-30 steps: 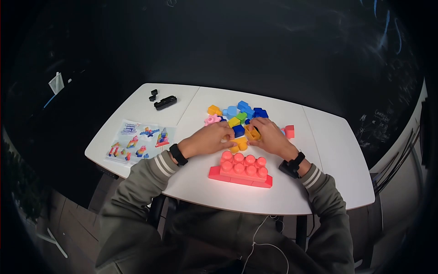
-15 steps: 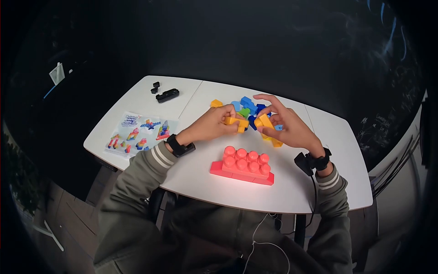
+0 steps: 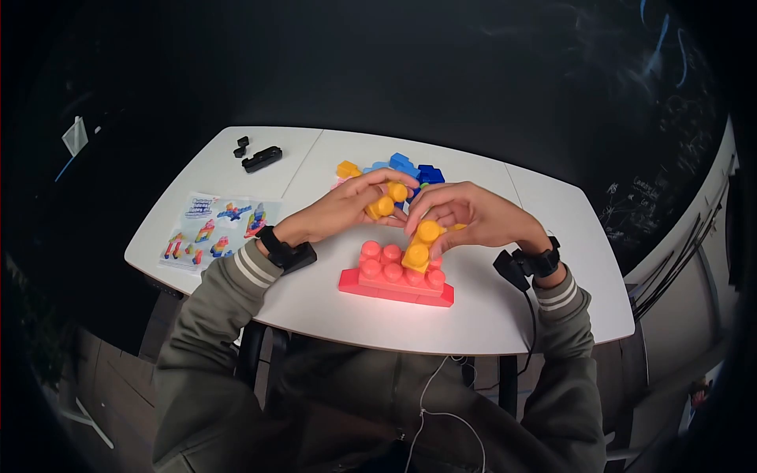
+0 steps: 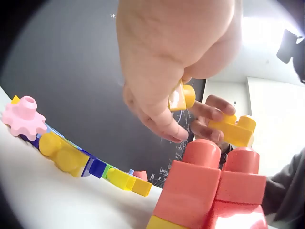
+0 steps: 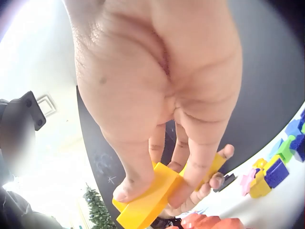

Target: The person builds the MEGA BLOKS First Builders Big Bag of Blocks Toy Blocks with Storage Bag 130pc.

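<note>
Several pink-red building blocks (image 3: 382, 277) are stacked into a base with round studs on top. Above its far side my left hand (image 3: 335, 211) holds a yellow block (image 3: 381, 207) with two studs showing. Between thumb and fingers of my right hand (image 3: 485, 219) is another yellow two-stud block (image 3: 421, 246), tilted and overlapping the base's right studs in the head view. The right wrist view shows my right thumb (image 5: 136, 183) pressed on the side of this block, with the red studs (image 5: 207, 222) just below.
Behind the hands lies a pile of loose blocks (image 3: 404, 164), blue, yellow, green and pink, partly hidden. A picture sheet of building ideas (image 3: 206, 231) lies at the left of the white table (image 3: 315, 315). Beyond it are a black oblong device (image 3: 262, 158) and small black pieces (image 3: 241, 146).
Both hands have picked up yellow blocks from the pile and lifted them. They have come nearer the body, the right one with its block over the red base. The head view has shifted somewhat.
</note>
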Available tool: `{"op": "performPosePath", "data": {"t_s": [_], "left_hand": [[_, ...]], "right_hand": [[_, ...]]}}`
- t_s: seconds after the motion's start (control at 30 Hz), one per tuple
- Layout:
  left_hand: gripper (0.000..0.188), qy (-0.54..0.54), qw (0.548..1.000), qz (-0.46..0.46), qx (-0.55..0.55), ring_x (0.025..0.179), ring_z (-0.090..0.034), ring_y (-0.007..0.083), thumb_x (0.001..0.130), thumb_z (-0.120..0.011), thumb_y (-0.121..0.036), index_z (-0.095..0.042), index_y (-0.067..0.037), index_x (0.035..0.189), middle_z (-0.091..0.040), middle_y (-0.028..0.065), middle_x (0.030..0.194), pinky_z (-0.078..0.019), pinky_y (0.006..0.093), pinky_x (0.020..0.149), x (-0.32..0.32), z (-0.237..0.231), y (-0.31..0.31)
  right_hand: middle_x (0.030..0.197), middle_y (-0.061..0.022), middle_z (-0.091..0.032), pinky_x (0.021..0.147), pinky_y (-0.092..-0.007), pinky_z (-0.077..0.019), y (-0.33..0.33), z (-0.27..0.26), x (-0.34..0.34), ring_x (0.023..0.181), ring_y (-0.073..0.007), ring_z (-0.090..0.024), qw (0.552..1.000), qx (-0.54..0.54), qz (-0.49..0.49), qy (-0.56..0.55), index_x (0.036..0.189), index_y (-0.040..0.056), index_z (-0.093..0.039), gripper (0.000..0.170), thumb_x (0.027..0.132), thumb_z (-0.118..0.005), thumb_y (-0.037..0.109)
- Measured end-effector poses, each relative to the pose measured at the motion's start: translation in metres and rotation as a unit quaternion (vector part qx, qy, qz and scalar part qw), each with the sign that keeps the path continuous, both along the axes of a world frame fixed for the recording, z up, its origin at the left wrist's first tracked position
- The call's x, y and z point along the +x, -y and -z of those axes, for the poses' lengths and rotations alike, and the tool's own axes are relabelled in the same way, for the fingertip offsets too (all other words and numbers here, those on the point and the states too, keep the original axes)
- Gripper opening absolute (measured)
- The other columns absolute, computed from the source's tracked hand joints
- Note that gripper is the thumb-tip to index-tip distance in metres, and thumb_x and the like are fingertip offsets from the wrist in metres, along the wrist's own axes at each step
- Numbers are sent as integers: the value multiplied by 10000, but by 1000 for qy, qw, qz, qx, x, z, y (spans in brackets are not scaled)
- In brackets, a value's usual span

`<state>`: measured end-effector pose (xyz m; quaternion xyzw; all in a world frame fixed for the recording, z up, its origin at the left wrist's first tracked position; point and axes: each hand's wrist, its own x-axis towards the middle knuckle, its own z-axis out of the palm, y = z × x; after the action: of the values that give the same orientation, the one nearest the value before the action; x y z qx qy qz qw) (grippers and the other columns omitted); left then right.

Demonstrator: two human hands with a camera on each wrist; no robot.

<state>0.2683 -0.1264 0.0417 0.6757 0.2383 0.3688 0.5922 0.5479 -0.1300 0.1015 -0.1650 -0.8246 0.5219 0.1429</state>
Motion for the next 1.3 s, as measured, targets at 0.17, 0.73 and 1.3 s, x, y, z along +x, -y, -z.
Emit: {"op": "performPosePath", "data": {"t_s": [0.17, 0.73, 1.3], "left_hand": [[384, 21, 999, 34, -8, 1158, -728, 217, 1224, -301, -244, -578, -80, 1434, -596, 121, 1365, -639, 379, 1014, -9, 9, -11], [569, -46, 998, -15, 30, 1429, -584, 218, 1156, -651, -292, -373, -86, 1607, -586, 109, 1439, -447, 391, 1245, -9, 11, -7], [746, -242, 925, 44, 289, 1186, -658, 255, 1063, -801, -395, -261, -66, 1459, -625, 187, 1269, -535, 376, 993, 3, 36, 3]], "right_hand": [[1285, -64, -781, 1207, -390, -517, -13, 24, -11, 1241, -182, -715, 998, 27, -42, 31, 1289, 67, -777, 372, 933, -876, 26], [1267, -22, -745, 1102, -392, -560, -26, 41, -6, 1176, -203, -691, 994, 100, -6, 51, 1205, 127, -849, 334, 898, -869, -4], [1260, -102, -782, 994, -369, -634, -16, 20, 5, 1112, -251, -791, 955, 213, 123, 164, 1419, 61, -629, 670, 855, -979, 153]]}}
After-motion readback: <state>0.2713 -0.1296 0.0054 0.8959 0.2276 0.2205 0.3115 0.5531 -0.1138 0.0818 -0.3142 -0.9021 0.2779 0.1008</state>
